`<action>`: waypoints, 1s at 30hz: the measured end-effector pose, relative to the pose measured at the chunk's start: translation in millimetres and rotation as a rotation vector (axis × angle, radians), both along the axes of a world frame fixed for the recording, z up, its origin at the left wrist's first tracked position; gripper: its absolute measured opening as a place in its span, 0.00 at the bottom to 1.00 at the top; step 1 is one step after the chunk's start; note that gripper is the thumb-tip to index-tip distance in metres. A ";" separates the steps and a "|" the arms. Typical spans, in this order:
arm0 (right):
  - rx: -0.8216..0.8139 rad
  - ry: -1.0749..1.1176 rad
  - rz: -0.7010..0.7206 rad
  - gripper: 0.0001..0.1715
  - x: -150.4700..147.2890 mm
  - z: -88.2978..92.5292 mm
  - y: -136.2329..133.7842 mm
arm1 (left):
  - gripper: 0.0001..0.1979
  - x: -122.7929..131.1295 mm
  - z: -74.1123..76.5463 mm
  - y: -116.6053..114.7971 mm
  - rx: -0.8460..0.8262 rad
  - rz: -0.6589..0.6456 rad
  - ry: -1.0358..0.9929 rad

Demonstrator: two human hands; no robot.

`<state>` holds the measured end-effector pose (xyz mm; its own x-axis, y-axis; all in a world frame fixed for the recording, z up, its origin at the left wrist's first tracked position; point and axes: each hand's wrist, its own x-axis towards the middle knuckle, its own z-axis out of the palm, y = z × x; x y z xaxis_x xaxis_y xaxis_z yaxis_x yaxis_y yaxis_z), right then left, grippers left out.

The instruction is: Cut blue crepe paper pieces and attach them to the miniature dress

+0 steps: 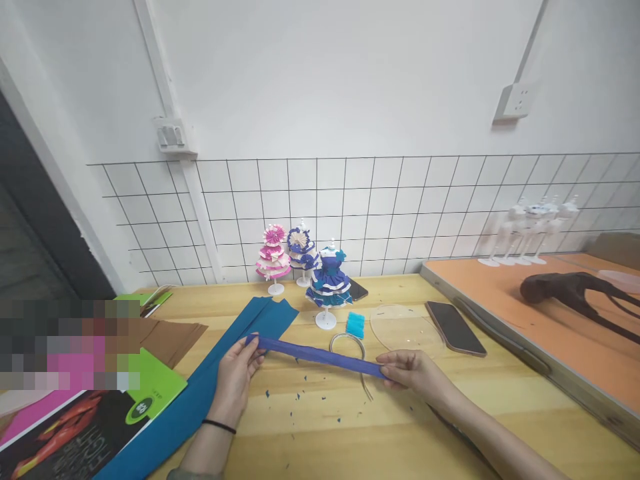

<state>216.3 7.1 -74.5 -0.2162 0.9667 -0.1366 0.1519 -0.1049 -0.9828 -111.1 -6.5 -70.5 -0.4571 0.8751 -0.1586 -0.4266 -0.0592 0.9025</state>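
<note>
A narrow purple-blue strip (320,357), paper or cloth, stretches between my two hands above the table. My left hand (240,367) pinches its left end between thumb and fingers, and a black band circles that wrist. At the other end, my right hand (413,373) grips the strip between thumb and fingertips. Behind the strip stands a small dress form in a blue and teal ruffled dress (330,280). A ring of wire (350,337) lies partly under the strip. Near it sits a small bright blue pleated piece (355,325).
Teal sheets (200,387) and magazines (75,427) cover the left side. Two more dressed forms, pink (273,257) and purple (301,257), stand by the wall. A clear round disc (405,330) and phone (455,327) lie right, beside an orange board (575,327). Blue scraps dot the wooden table (270,440).
</note>
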 end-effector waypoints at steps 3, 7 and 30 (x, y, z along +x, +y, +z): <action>0.002 -0.018 0.062 0.17 -4.7 1.7 1.1 | 0.10 -3.5 -3.7 2.5 0.018 0.063 0.020; 0.008 -0.023 0.132 0.19 -9.2 6.9 9.0 | 0.09 -8.3 -8.2 6.0 0.050 0.139 0.048; 0.043 -0.043 0.148 0.21 -2.4 6.1 8.4 | 0.11 -7.0 -5.4 4.6 0.081 0.232 0.137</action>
<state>213.9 15.5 -68.4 -0.3518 0.9299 -0.1074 0.2043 -0.0358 -0.9783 -118.1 -1.9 -75.9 -0.6591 0.7519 -0.0154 -0.2673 -0.2152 0.9393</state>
